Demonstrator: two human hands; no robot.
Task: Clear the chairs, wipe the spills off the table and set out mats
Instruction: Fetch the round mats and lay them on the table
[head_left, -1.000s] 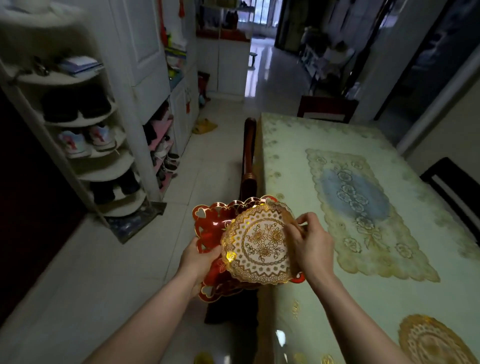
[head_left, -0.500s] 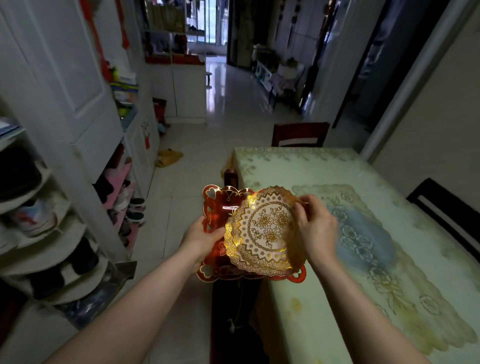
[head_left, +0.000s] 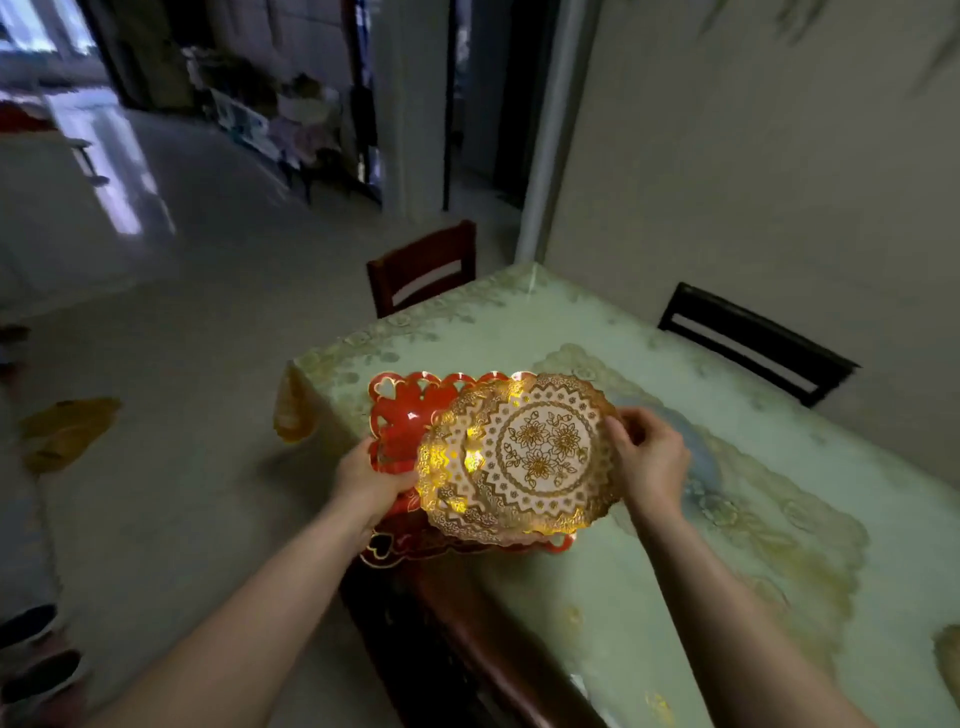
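A round gold mat (head_left: 524, 457) with a flower pattern lies on top of a red tray (head_left: 400, 415) with heart-shaped cutouts. Both are held above the left edge of the table (head_left: 675, 545), which is covered with a pale green flowered cloth. My left hand (head_left: 371, 480) grips the tray's near left rim. My right hand (head_left: 652, 460) pinches the gold mat's right edge. Another gold mat (head_left: 948, 657) shows partly at the right border of the view, lying on the table.
A dark wooden chair (head_left: 467, 639) stands below the tray at the table's near side. A red-brown chair (head_left: 423, 267) is at the far end and a black chair (head_left: 753, 340) against the wall. A yellow slipper (head_left: 65, 428) and shoes (head_left: 31, 654) lie on the floor.
The view has swung to the right, away from the shoe shelves. Both hands have carried the tray and gold mat along over the table's edge; the mat has shifted right on the tray.
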